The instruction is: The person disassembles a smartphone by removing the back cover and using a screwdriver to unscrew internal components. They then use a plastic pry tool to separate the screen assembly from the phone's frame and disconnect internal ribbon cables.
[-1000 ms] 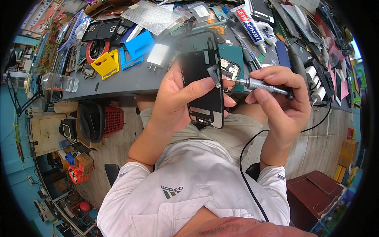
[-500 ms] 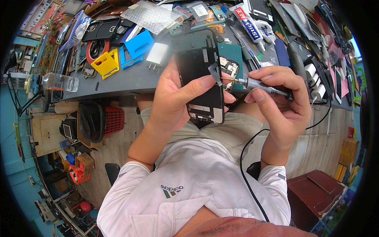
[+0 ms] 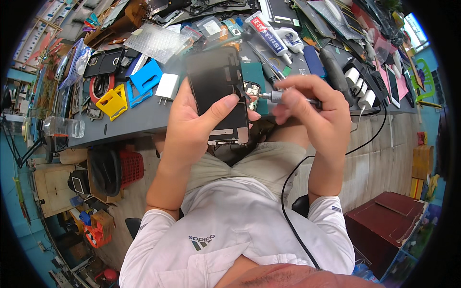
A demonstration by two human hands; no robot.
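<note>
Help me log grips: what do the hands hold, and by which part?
Left hand: dark phone panel, left edge against the palm, thumb across its face. Right hand: silver tool, by its handle.

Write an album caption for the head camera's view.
Left hand grips a black panel while the right hand holds a metal tool near its edge.

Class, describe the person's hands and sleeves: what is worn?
The left hand and right hand wear no gloves; no watch shows. The left sleeve and right sleeve are white, ending near the elbows. Short dark stripes mark the right sleeve near its edge.
</note>
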